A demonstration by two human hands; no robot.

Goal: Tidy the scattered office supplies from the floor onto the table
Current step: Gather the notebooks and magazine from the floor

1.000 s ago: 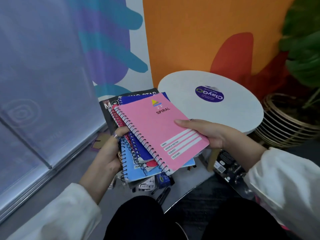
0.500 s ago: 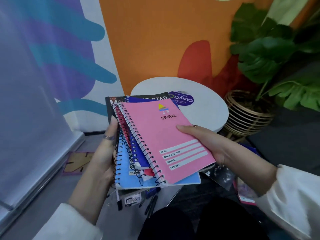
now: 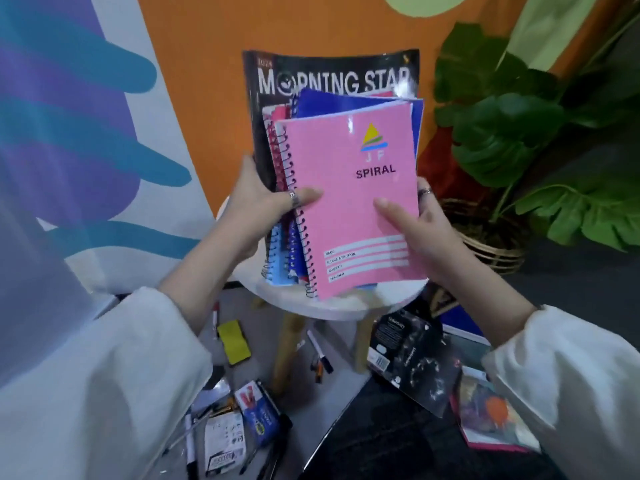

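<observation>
Soft even indoor light; slight motion blur; wide-angle edge distortion.

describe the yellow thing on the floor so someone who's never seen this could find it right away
Start at the small round white table with wooden legs. On the grey floor just left of its left leg lies a yellow pad, a flat rectangle with a dark edge. A red-capped marker lies beside it, but the pad is the only plain bright yellow thing among the pens and packets down there.

Matt pink paper notebook (image 3: 349, 202), wire spiral; glossy black magazine (image 3: 332, 74); wooden table legs (image 3: 287, 344).
</observation>
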